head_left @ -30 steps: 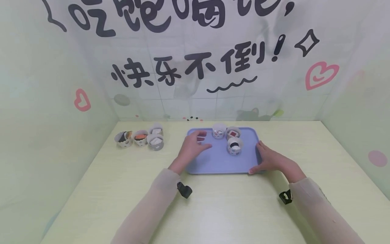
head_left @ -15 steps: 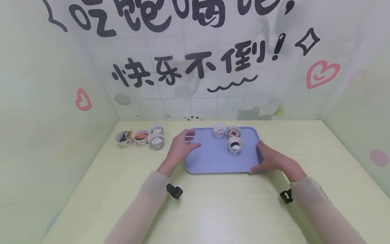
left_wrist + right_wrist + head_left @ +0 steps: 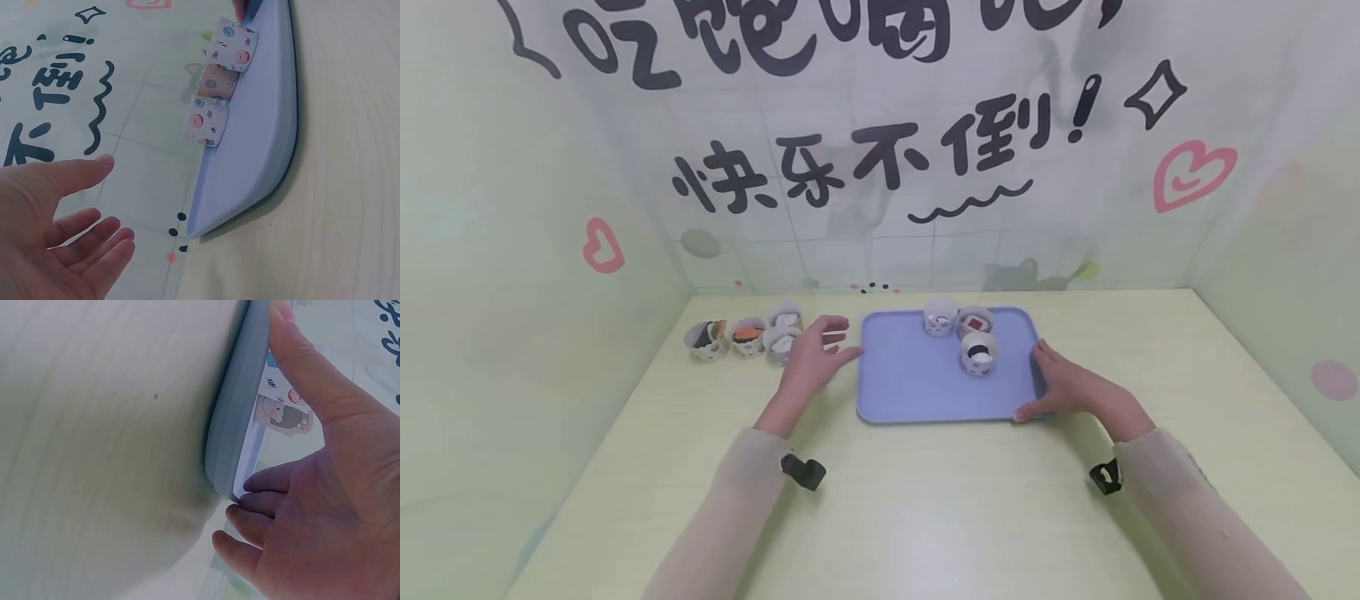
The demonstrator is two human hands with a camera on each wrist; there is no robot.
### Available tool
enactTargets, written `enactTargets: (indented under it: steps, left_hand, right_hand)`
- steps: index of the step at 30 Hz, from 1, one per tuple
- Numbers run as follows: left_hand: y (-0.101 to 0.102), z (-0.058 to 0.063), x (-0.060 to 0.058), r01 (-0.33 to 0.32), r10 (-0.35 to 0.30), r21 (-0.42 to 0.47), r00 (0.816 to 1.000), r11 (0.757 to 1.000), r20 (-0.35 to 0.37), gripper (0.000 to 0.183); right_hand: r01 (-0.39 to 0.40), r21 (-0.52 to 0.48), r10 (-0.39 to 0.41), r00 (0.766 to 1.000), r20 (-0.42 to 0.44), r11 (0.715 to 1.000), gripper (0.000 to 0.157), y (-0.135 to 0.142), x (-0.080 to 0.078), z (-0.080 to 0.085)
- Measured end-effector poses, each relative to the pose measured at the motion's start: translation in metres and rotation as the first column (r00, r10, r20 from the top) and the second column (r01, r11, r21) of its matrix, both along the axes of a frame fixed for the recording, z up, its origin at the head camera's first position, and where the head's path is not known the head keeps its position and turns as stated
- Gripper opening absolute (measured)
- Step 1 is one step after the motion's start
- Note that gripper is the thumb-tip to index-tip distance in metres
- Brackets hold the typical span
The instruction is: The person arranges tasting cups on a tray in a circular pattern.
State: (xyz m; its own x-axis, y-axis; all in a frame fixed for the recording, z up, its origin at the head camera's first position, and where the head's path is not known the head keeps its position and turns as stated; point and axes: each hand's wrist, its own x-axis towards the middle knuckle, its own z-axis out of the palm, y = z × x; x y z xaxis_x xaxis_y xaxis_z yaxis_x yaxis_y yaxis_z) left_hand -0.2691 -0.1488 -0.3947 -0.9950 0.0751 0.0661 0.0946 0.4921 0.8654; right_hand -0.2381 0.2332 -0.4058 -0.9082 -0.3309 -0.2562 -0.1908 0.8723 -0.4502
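A blue tray (image 3: 917, 392) lies on the table with three paper cups on its right half. One cup (image 3: 979, 365) holds a white piece with a black band, another (image 3: 976, 332) shows a red square, and the contents of the third cup (image 3: 940, 325) are hard to make out. My right hand (image 3: 1063, 390) rests on the tray's right front corner, thumb on the front rim and fingers along the side. Holding nothing, my left hand (image 3: 808, 362) hovers left of the tray with spread fingers. It partly hides the nearest white-filled cup (image 3: 777, 348).
Left of the tray, other paper cups stand together: one with a dark and orange piece (image 3: 706, 343), one with an orange topping (image 3: 747, 340), and a white-filled one behind (image 3: 785, 318). A printed wall sheet (image 3: 880, 258) rises at the table's back edge.
My left hand has moved left, from over the tray to beside the cups on the left. My right hand stays at the tray corner, and the tray and cups keep their places.
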Motion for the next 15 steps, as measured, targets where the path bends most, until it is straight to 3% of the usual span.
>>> enactTargets:
  steps: [15]
  left_hand:
    - [-0.032, 0.007, 0.005, -0.055, 0.056, -0.039, 0.998, 0.998, 0.006, 0.056]
  right_hand:
    - [0.006, -0.017, -0.005, 1.0, 0.016, 1.0, 0.134, 0.001, -0.001, 0.0]
